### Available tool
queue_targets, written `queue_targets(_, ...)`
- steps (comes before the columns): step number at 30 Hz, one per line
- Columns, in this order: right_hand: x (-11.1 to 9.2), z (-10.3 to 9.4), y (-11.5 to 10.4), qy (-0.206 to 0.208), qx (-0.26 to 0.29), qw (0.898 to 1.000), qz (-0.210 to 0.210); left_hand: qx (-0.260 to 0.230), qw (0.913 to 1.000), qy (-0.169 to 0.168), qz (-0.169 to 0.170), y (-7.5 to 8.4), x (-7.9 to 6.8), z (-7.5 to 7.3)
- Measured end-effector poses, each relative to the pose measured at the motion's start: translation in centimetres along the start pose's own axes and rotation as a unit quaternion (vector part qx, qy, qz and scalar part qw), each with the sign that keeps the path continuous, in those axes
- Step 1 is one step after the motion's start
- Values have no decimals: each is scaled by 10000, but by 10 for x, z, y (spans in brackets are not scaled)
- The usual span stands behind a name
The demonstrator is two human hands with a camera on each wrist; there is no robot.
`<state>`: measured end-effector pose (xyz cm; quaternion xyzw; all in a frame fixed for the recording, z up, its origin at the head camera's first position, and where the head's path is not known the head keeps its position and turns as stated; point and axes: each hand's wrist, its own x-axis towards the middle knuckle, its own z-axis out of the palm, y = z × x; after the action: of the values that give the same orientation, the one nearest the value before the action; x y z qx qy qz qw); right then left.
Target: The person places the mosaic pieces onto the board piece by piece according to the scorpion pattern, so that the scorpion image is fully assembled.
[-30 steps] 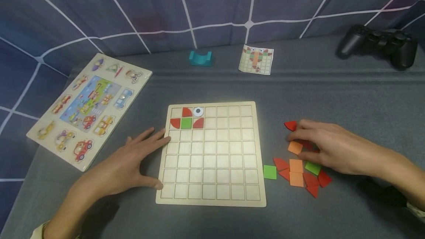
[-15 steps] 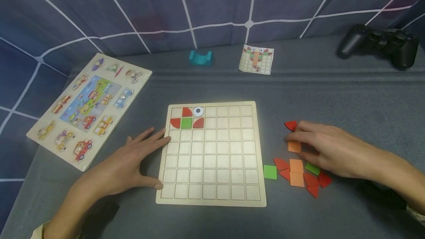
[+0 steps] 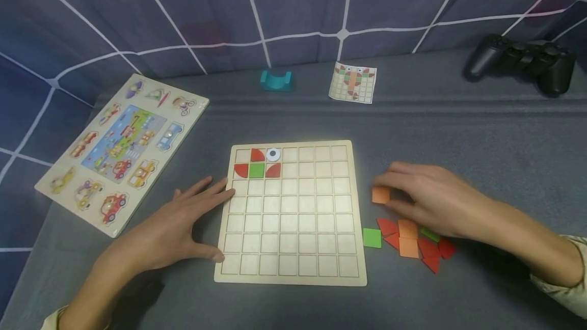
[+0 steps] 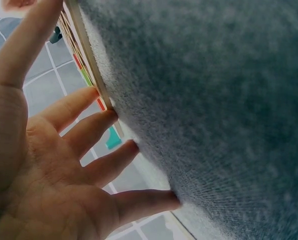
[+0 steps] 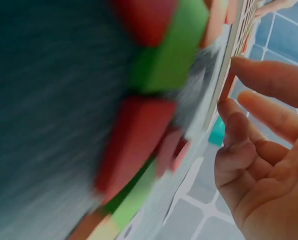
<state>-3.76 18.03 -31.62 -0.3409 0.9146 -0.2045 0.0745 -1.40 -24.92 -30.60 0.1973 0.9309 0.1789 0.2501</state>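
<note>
Right hand (image 3: 433, 198): pinching one orange square (image 3: 380, 195) between thumb and fingers.
Left hand (image 3: 181, 222): spread wide, thumb and fingertips touching left edge of grid board (image 3: 293, 218).
Held square: just off the board's right edge; can't tell if clear of the cloth.
Filled cells: five, by the board's far left corner, incl. eye disc (image 3: 273, 155) and green square (image 3: 256, 170).
Loose pile: red pieces (image 3: 429, 248), orange, green, near the board's near right corner.
Worktop far edge: teal piece (image 3: 276, 81), pattern card (image 3: 352, 83), gamepad (image 3: 520, 64) toward right corner.
Worktop left: picture puzzle (image 3: 124, 149), angled.
</note>
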Motion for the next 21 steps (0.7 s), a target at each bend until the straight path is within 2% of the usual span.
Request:
queue_targets(5, 27, 4, -17, 203, 218, 9994, -194, -15, 10000, 12, 4, -1, 0, 0)
queue_targets(11, 63, 7, -32, 100, 503, 9985, -191, 10, 10000, 31, 55, -1, 1, -1)
queue_targets(17, 102, 12, -45, 138, 790, 9960, -386, -44, 10000, 46, 65, -2, 0, 0)
queue_targets(21, 122, 16, -53, 3, 791, 9965, -277, -17, 10000, 62, 70, -2, 1, 1)
